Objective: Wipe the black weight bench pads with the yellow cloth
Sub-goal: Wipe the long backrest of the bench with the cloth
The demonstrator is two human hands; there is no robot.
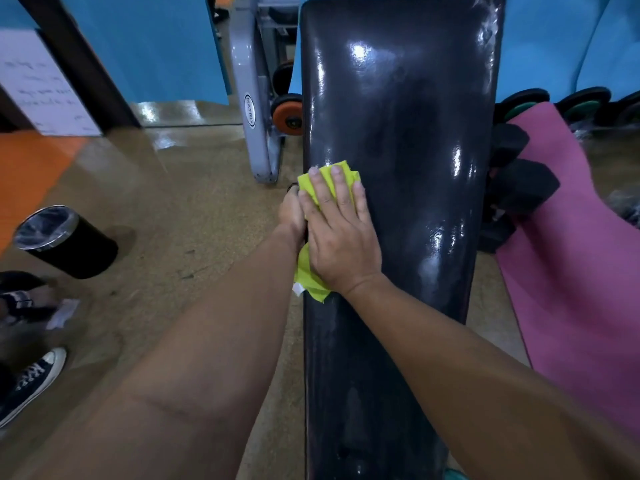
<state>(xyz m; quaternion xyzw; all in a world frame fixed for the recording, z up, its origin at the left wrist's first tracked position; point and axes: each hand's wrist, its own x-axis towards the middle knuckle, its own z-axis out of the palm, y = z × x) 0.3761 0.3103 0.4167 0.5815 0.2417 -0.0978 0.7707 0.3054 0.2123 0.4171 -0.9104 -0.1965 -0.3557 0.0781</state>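
Head view first: I see the long black bench pad (pixel 401 140) running straight away from me down the middle, glossy with light glare along its top and right side. Brown floor (pixel 180 209) spreads out to its left, and a pink mat (pixel 568 258) lies along its right side, with black dumbbells (pixel 519 181) wedged between mat and pad. Blue wall panels (pixel 145 46) stand behind everything, and a grey machine frame (pixel 251 109) with a logo sticker rises just past the pad's far left edge, an orange-faced weight (pixel 289 114) beside it.

My two bare forearms reach in from the bottom. My right hand (pixel 341 237) lies flat on the pad near its left edge, fingers straight and spread, pressing the yellow cloth (pixel 332 178) down against the black surface; the cloth shows beyond the fingertips and again below the heel of the palm, where a small white tag sticks out. My left hand (pixel 292 213) sits at the pad's left edge, touching the right hand, its fingers curled round the side of the pad; how firmly it grips I cannot tell.

Off to the left stands a black bin (pixel 65 242) with a plastic liner, tilted in this wide view. Near the bottom left corner is a dark sneaker (pixel 33 379).
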